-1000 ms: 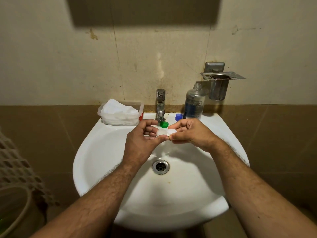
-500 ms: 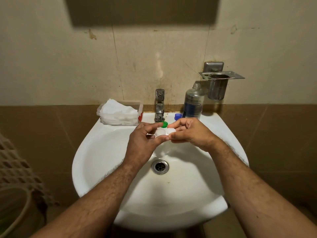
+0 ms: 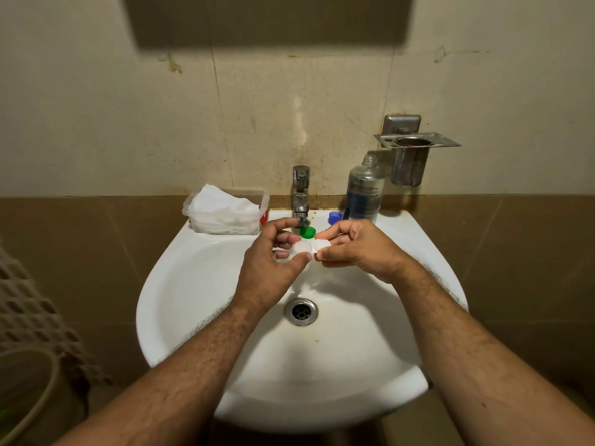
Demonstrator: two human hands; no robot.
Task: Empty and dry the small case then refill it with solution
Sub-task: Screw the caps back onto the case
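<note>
Stained cream wall (image 3: 128,107), brown tiles (image 3: 80,252)

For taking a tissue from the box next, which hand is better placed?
Left. The left hand is nearer the tissue box at the sink's back left; the right hand can hold the case.

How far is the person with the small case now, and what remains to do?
Done: both caps are off; the green cap and blue cap lie on the sink rim.
In hand: left hand and right hand hold the white case over the basin.
Left: drying with tissues, then refilling from the open solution bottle. Whether the wells are empty cannot be seen.
</note>
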